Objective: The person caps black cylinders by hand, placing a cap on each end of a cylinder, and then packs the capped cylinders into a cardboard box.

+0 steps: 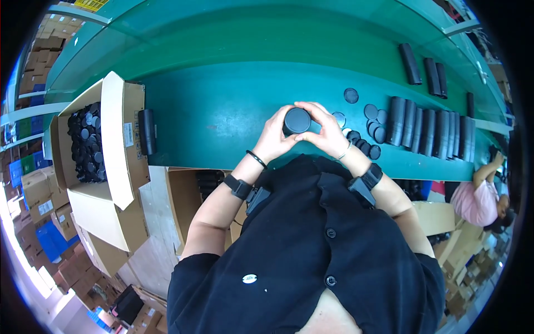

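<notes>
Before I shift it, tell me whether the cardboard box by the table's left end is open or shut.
Open: the box has its flaps spread, exposing black discs.

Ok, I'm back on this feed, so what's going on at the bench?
A person holds a black, round-topped cylinder between the left hand and the right hand, above a green tabletop. To the right, flat black discs lie near a row of black tubes. To the left, an open brown cardboard box holds a heap of small, mostly black round pieces.
</notes>
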A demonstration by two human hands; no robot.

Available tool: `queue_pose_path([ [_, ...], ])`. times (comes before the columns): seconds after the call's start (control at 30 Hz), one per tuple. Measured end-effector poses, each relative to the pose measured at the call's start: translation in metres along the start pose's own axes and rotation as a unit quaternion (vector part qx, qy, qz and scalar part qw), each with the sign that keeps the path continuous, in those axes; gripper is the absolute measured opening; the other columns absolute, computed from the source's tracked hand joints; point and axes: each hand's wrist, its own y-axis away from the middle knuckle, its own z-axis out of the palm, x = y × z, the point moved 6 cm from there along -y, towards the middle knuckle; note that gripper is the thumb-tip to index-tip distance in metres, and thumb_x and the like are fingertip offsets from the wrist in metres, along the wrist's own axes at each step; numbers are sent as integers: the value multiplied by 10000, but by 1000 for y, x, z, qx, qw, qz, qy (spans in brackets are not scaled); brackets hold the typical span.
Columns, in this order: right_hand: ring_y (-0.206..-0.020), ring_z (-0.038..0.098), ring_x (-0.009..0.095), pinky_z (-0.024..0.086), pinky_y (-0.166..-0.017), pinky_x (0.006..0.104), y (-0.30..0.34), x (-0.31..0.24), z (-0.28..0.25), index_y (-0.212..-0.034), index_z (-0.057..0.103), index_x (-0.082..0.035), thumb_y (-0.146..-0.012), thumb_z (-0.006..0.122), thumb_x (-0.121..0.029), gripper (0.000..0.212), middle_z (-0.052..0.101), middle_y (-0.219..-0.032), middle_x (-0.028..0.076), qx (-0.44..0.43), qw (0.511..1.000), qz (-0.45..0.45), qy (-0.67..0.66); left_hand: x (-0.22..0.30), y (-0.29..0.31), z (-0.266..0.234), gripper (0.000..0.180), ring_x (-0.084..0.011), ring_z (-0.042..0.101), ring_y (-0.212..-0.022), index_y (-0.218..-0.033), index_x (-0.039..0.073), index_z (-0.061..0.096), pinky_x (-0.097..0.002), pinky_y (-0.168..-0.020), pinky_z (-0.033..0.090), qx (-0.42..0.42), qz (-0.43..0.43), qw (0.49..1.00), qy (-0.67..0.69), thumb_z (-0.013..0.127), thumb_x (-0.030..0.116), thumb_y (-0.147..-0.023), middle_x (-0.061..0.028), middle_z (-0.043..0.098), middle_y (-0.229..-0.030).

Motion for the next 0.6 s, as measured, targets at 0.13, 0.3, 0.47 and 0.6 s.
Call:
queue_pose_path([
  [0.13, -1266, 439, 264, 380, -1055, 367, 11, 9, 6, -1405, 395, -110, -678, 807, -125, 836, 436, -1362, 119, -32, 985, 56, -158, -3, 0, -2, 661, -270, 609, -1063, -1242, 33, 469, -358, -884, 497, -23, -23, 999, -13, 805, 151, -685, -144, 607, -1126],
  [0.3, -1332, 369, 252, 346, -1089, 380, 16, 14, 3, -1407, 386, -85, -710, 798, -114, 810, 380, -1414, 110, -33, 975, 78, -207, -4, 2, 1, 672, -272, 597, -1093, -1250, 32, 480, -368, -922, 484, -15, -52, 998, -13, 804, 161, -675, -152, 602, -1151],
  [0.47, -1303, 404, 237, 364, -1073, 379, 19, 15, -5, -1376, 418, -74, -718, 787, -96, 755, 411, -1372, 97, -46, 981, 72, -173, 4, 1, 8, 639, -326, 577, -1118, -1208, 14, 521, -387, -941, 475, -34, -13, 999, -13, 781, 108, -632, -173, 581, -1191],
  [0.6, -1299, 398, 219, 362, -1070, 384, 26, 19, -2, -1358, 433, -55, -738, 760, -55, 700, 420, -1351, 85, -29, 977, 77, -199, 10, -2, 13, 630, -336, 580, -1104, -1207, 8, 514, -397, -936, 477, -41, 4, 999, -17, 772, 98, -639, -182, 579, -1185],
])
